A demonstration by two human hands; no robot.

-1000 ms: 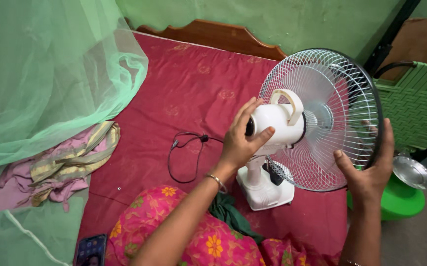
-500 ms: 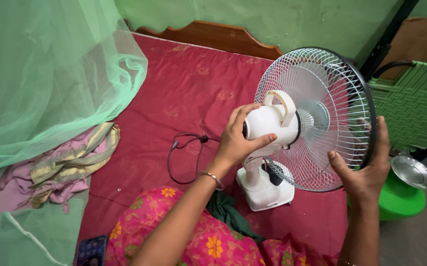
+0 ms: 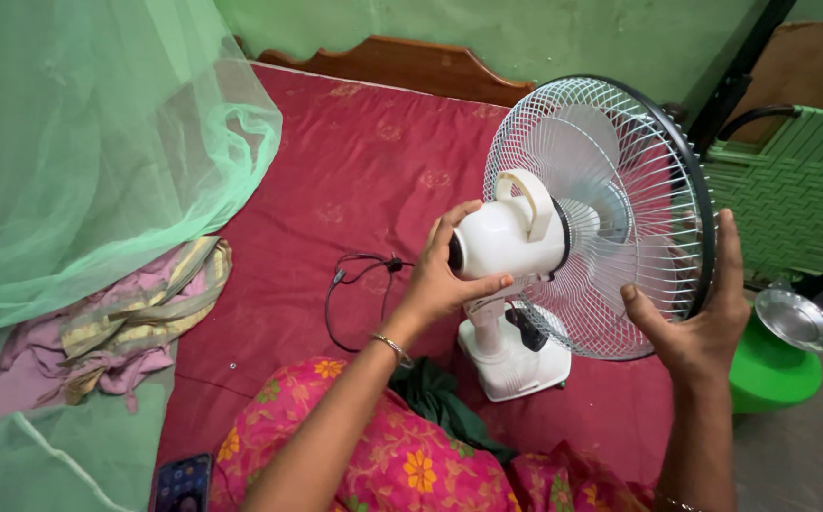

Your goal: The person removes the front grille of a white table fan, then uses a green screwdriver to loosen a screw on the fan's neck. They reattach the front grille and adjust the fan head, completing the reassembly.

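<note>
White table fan [image 3: 563, 256], standing on its square base [image 3: 516, 356] upon the red bedspread [image 3: 335, 190] of the bed, near the right edge of the mattress; the round wire grille [image 3: 610, 213] faces away from the person, toward the right, with the pale blades visible behind the wires; the motor housing [image 3: 506, 242], bearing a looped carry handle [image 3: 530, 199] on top, points back toward the person. Left hand [image 3: 444, 270]: closed around the rear of the motor housing, thumb beneath and fingers curled over the back end; a thin bangle [image 3: 394, 349] sits on the wrist. Right hand [image 3: 701, 322]: open, palm pressed against the black rim of the grille at its lower right, fingers extended upward along the rim, thumb resting on the wires. Black power cord [image 3: 359, 284]: lying in a loose loop on the bedspread, just left of the fan's base. Person's lap: pink floral garment [image 3: 383, 455] in the foreground, with a dark green cloth [image 3: 440, 403] lying beside the base. Mobile phone [image 3: 182, 484]: on the bed at the lower left. Crumpled pink and striped fabric [image 3: 117, 327]: at the left edge of the bed, beneath a gathered green mosquito net [image 3: 79, 142]. Wooden headboard [image 3: 402, 66]: against the green wall. Beyond the bed, right: green woven chair [image 3: 791, 190]; green bucket [image 3: 772, 370] carrying a steel plate [image 3: 795, 318].
</note>
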